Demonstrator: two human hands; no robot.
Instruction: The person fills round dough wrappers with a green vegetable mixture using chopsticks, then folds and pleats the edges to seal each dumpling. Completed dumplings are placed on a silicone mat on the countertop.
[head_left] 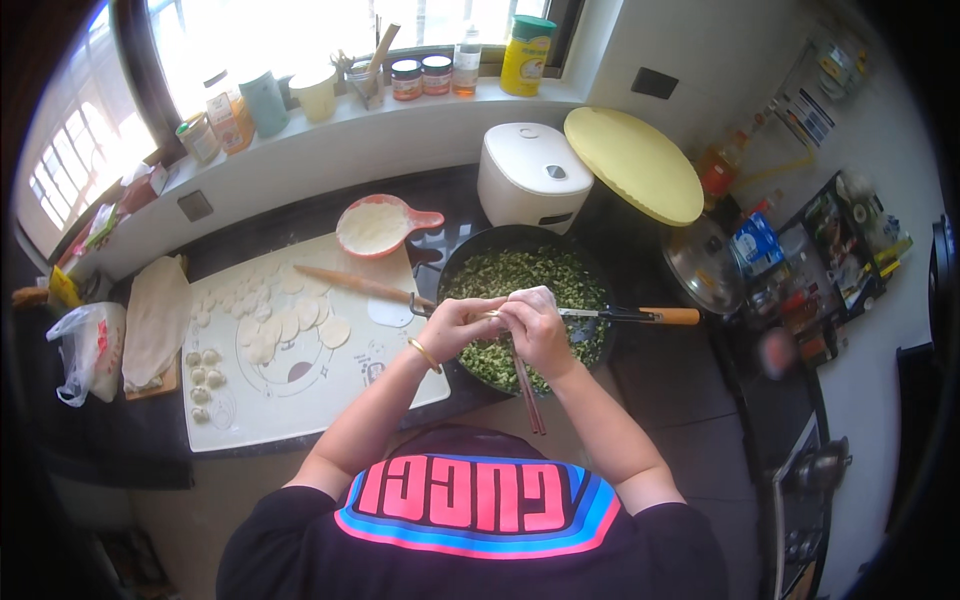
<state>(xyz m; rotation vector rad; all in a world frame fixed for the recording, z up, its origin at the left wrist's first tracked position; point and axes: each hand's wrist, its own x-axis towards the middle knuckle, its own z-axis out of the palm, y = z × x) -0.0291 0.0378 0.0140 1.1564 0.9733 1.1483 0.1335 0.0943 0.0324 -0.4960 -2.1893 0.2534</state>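
Head view: the left hand (465,327) and right hand (540,330) meet above a wide black pan (592,345) of chopped greens (510,272), their fingertips pinched together on a pale dough piece (492,314), mostly hidden by the fingers. Chopsticks (528,395) slant down from beneath the right hand; whether it grips them or they rest on the rim cannot be told. Likely faults: too hard a pinch could tear the dough; greens caught in the fold could keep it from sealing; loose chopsticks could slip off the near side. The rolling pin (350,283), its end close to the pan, might roll if nudged. At left, a white mat (290,415) on the dark counter (445,195) bears dough rounds (287,325) and, near its left edge, small dumplings (202,380). Behind stand a red bowl (428,220) of flour and a white cooker (533,185), with a yellow disc (635,165) beside it. Jars (422,80) line the sill beneath a bright window (350,20); a glass lid (703,265) lies to the right.
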